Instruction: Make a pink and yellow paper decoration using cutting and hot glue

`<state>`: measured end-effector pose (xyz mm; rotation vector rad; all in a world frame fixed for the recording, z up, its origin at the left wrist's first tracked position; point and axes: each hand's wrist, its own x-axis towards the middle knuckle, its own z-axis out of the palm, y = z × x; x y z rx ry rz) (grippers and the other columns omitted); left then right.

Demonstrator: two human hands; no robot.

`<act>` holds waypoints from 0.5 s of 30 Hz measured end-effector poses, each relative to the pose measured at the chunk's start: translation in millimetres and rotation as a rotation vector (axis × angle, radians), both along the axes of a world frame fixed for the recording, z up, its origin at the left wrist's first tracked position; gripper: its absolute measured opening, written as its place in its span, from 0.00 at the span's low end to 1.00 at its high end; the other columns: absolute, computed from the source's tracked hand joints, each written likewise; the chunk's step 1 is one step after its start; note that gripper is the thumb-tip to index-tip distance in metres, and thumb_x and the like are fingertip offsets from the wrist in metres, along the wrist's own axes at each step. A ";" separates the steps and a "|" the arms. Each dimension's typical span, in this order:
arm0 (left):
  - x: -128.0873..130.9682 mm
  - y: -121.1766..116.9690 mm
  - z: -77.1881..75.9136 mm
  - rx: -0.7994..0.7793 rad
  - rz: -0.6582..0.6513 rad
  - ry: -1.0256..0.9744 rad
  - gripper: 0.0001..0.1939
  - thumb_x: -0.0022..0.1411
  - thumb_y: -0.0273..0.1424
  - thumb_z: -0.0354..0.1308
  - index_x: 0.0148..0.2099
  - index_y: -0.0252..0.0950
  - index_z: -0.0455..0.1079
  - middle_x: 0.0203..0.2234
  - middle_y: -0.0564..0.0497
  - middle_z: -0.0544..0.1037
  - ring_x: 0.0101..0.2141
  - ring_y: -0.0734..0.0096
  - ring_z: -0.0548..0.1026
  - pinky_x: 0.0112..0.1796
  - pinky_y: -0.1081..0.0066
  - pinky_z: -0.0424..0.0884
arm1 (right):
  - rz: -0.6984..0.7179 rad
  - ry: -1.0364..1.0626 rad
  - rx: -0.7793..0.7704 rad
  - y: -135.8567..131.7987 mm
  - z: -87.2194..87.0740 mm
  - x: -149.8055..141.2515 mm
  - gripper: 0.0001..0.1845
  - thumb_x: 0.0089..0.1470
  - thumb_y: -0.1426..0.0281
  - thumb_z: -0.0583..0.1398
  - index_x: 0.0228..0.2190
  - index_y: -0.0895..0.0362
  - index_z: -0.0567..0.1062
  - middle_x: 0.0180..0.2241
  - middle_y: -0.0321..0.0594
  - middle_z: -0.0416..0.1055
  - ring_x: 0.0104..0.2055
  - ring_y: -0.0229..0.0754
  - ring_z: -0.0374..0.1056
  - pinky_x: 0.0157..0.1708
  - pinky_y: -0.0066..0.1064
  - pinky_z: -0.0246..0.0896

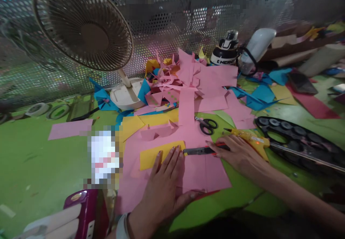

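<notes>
Fingers [169,160] of left hand [163,192]: straight, pressed flat on yellow paper [149,159], not gripping. Little finger slightly apart, the others close together; thumb spread out to the right, over the lower pink sheet [215,174]. Yellow paper lies on that sheet, mid-view, on green worktop [32,160].

Right hand [239,154]: fingers bent, clamped on black-and-red cutter [198,150], index stretched along the handle; far side of grip hidden. Cutter lies low and near level, tip at right end of yellow paper, just beside left fingertips. Exact contact of tip with paper: can't tell.

Near right hand: yellow glue gun [249,138] just beyond the knuckles, black palette [315,156] farther right. Scissors [207,125] beyond the cutter, shut or nearly so. Folded pink paper heap [185,70] farther back, white-based fan [94,37] to its left.
</notes>
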<state>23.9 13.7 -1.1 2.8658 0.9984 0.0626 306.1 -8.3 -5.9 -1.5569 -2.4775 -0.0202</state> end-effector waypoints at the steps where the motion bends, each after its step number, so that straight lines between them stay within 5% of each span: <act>1: 0.4 0.0 0.0 0.000 0.001 0.002 0.44 0.60 0.57 0.37 0.66 0.29 0.44 0.64 0.39 0.48 0.63 0.53 0.45 0.59 0.51 0.38 | 0.007 -0.001 -0.008 -0.2 -0.2 0.2 0.22 0.57 0.77 0.53 0.52 0.50 0.68 0.41 0.44 0.68 0.42 0.48 0.63 0.40 0.42 0.63; 15: 1.5 -0.6 0.6 -0.019 0.008 -0.004 0.43 0.60 0.57 0.38 0.65 0.29 0.48 0.63 0.38 0.49 0.63 0.51 0.45 0.59 0.49 0.40 | 0.021 0.006 -0.041 -8.3 -2.3 -0.6 0.21 0.58 0.74 0.54 0.53 0.54 0.67 0.40 0.46 0.68 0.42 0.48 0.64 0.39 0.42 0.64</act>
